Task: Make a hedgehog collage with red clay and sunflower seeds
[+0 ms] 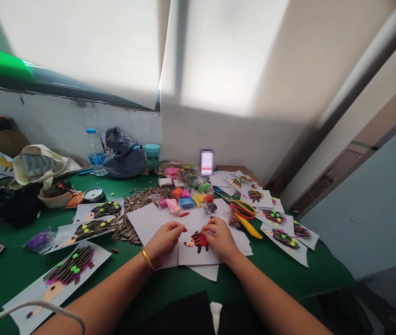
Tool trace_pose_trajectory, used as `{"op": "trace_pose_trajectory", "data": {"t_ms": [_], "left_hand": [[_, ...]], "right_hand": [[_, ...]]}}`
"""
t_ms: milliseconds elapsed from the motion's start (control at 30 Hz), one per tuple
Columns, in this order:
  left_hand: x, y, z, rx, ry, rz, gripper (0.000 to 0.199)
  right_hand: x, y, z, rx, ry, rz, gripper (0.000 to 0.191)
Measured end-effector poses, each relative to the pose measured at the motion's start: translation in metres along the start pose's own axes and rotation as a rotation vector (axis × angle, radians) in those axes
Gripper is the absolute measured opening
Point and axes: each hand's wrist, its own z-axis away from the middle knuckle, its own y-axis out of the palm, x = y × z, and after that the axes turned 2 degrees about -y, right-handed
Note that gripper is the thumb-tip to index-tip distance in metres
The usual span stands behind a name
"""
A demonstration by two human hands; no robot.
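A white paper card lies in front of me with a small clay hedgehog on it. The hedgehog has a red body, a tan snout and dark feet, and a few dark seeds are in its back. My right hand is closed over its right side, fingertips pinched together at the red clay; whatever they hold is hidden. To the card's upper left, my left hand is in a pinch above the paper, its contents too small to make out. A red clay strip lies beyond the hands.
Sunflower seeds are heaped on the green table. Bagged coloured clay sits behind the paper. Yellow-red scissors and a yellow cutter lie right. Decorated hedgehog cards flank both sides. A phone leans against the wall.
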Motion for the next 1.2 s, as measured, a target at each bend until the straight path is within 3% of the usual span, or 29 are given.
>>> {"op": "trace_pose_trajectory", "data": {"t_ms": [300, 567, 667, 800, 900, 1000, 1200], "left_hand": [[0.001, -0.001, -0.002, -0.010, -0.002, -0.010, 0.034], [-0.001, 0.001, 0.002, -0.003, -0.022, 0.058, 0.033], [-0.004, 0.001, 0.004, 0.000, -0.063, 0.181, 0.028], [-0.010, 0.000, 0.006, 0.025, -0.195, 0.553, 0.017], [-0.016, 0.001, 0.009, 0.044, -0.278, 0.789, 0.021], [-0.021, 0.003, 0.013, 0.079, -0.255, 0.912, 0.031], [-0.022, 0.003, 0.018, 0.277, -0.201, 0.901, 0.050]], "right_hand": [[0.017, -0.010, 0.002, 0.055, -0.144, 0.193, 0.016], [0.023, -0.011, -0.001, 0.085, -0.159, 0.246, 0.016], [0.019, -0.011, 0.000, 0.092, -0.152, 0.237, 0.016], [0.018, -0.018, 0.000, 0.063, -0.160, 0.202, 0.020], [0.031, -0.025, 0.000, -0.003, -0.194, 0.145, 0.021], [0.056, -0.029, 0.001, -0.023, -0.255, 0.077, 0.019], [0.092, -0.014, 0.004, 0.135, -0.387, 0.054, 0.015]]}}
